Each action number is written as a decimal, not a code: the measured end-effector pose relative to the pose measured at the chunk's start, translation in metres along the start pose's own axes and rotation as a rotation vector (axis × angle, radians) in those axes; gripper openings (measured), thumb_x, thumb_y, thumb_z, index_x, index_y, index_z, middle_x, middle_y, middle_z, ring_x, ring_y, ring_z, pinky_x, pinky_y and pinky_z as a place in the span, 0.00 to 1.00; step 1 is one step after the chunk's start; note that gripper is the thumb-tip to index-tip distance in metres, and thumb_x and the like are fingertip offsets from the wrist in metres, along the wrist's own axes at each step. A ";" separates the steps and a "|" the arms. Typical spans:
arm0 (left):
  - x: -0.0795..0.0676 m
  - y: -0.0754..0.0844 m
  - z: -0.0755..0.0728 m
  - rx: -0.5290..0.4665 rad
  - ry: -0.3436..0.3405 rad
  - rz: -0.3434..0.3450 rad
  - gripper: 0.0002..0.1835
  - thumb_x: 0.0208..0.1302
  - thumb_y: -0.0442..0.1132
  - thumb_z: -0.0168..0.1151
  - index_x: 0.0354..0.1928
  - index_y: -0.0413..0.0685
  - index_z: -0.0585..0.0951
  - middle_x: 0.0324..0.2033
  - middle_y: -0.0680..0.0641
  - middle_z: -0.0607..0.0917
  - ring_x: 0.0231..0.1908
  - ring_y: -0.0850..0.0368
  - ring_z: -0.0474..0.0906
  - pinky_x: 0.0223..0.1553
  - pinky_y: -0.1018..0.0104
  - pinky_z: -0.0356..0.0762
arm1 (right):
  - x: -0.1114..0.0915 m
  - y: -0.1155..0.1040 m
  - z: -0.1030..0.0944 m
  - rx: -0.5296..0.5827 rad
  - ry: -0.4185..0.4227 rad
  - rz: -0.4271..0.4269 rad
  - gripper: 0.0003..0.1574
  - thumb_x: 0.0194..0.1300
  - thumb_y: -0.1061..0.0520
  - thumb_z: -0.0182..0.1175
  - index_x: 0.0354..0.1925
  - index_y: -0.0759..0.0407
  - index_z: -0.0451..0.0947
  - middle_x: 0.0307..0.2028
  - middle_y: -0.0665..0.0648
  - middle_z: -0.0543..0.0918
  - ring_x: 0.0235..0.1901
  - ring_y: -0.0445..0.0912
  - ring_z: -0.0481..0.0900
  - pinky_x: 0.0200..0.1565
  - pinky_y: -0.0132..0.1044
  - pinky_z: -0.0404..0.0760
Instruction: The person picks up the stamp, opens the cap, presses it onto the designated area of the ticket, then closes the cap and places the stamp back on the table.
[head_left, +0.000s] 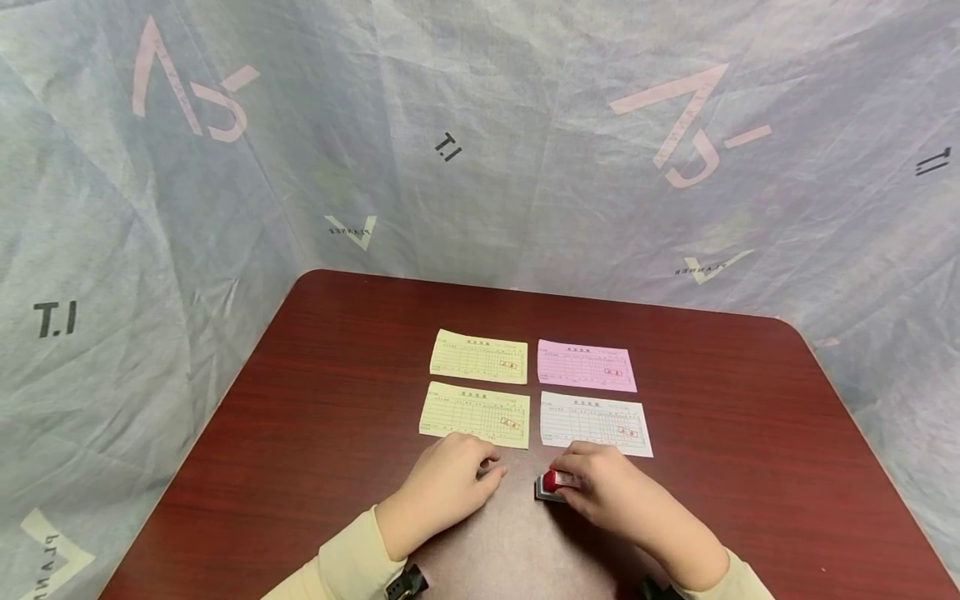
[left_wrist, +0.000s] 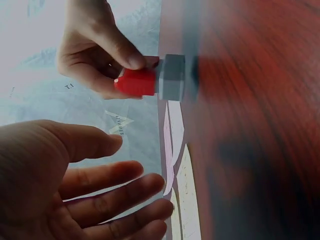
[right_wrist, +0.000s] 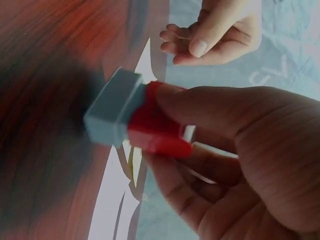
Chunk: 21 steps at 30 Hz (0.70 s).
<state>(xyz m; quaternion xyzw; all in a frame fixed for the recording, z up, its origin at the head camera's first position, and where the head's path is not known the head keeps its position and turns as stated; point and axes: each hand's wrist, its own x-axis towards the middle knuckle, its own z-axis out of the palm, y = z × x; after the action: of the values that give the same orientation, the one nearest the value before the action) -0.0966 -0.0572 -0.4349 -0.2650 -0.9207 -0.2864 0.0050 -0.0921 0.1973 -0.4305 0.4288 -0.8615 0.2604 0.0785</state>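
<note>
My right hand grips a red stamp with a grey cap or base, thumb on one side and fingers on the other, close over the table in front of the white slip. Fingers loosely bent and holding nothing, my left hand is just in front of the nearer yellow slip. Behind these lie a farther yellow slip and a pink slip. Each of the four-cornered layout's slips bears a red stamp mark at its right side.
The dark red wooden table has rounded far corners. A grey cloth backdrop with printed letters and logos hangs behind it and along both sides. Dark straps sit at my wrists below the light sleeves.
</note>
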 end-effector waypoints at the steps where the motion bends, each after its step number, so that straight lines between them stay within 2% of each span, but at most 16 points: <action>1: 0.000 0.000 0.000 0.013 -0.002 0.000 0.15 0.64 0.41 0.69 0.20 0.56 0.78 0.14 0.61 0.65 0.20 0.66 0.62 0.19 0.67 0.60 | 0.000 0.000 0.000 -0.008 -0.004 0.000 0.15 0.48 0.69 0.77 0.35 0.59 0.85 0.31 0.45 0.80 0.31 0.35 0.77 0.34 0.28 0.78; 4: -0.001 0.000 0.000 0.038 -0.002 0.000 0.13 0.65 0.41 0.69 0.22 0.54 0.81 0.16 0.60 0.72 0.22 0.65 0.68 0.21 0.66 0.67 | -0.001 -0.001 0.001 -0.026 -0.017 0.004 0.16 0.46 0.70 0.76 0.34 0.58 0.84 0.30 0.44 0.79 0.30 0.36 0.76 0.35 0.29 0.78; 7: -0.002 -0.001 0.000 0.043 -0.006 -0.011 0.06 0.64 0.42 0.69 0.30 0.50 0.87 0.24 0.57 0.82 0.28 0.63 0.77 0.28 0.63 0.76 | -0.002 -0.002 0.000 -0.030 -0.032 0.007 0.16 0.46 0.70 0.76 0.33 0.57 0.85 0.30 0.44 0.78 0.30 0.36 0.76 0.35 0.27 0.77; 11: -0.003 -0.002 0.000 0.045 -0.015 -0.034 0.08 0.65 0.43 0.69 0.38 0.46 0.89 0.33 0.52 0.88 0.36 0.58 0.83 0.35 0.58 0.81 | -0.004 -0.003 -0.001 -0.016 -0.043 0.031 0.15 0.48 0.70 0.76 0.32 0.56 0.84 0.29 0.43 0.77 0.29 0.34 0.74 0.33 0.26 0.76; 14: -0.003 -0.003 -0.001 0.044 -0.016 -0.031 0.08 0.65 0.42 0.69 0.37 0.45 0.89 0.32 0.51 0.88 0.35 0.57 0.83 0.34 0.57 0.81 | -0.004 -0.005 -0.001 -0.004 -0.053 0.063 0.14 0.49 0.69 0.76 0.32 0.56 0.84 0.29 0.43 0.76 0.29 0.34 0.74 0.32 0.26 0.76; 17: -0.002 -0.004 -0.002 0.030 -0.027 -0.014 0.06 0.65 0.40 0.69 0.32 0.47 0.87 0.27 0.53 0.85 0.30 0.60 0.80 0.31 0.61 0.78 | -0.004 -0.007 -0.003 -0.002 -0.077 0.093 0.13 0.50 0.69 0.75 0.32 0.56 0.84 0.29 0.43 0.76 0.29 0.35 0.74 0.32 0.28 0.77; 21: -0.003 -0.006 -0.005 0.000 -0.043 -0.015 0.07 0.65 0.39 0.68 0.29 0.50 0.84 0.23 0.58 0.81 0.25 0.65 0.73 0.27 0.65 0.73 | -0.006 -0.010 -0.006 -0.024 -0.101 0.140 0.13 0.53 0.63 0.76 0.38 0.57 0.84 0.33 0.45 0.78 0.32 0.37 0.76 0.35 0.34 0.80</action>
<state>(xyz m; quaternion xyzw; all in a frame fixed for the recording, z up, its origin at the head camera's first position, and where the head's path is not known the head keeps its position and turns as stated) -0.0981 -0.0656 -0.4347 -0.2643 -0.9225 -0.2807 -0.0170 -0.0811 0.1996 -0.4234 0.3791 -0.8953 0.2330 0.0216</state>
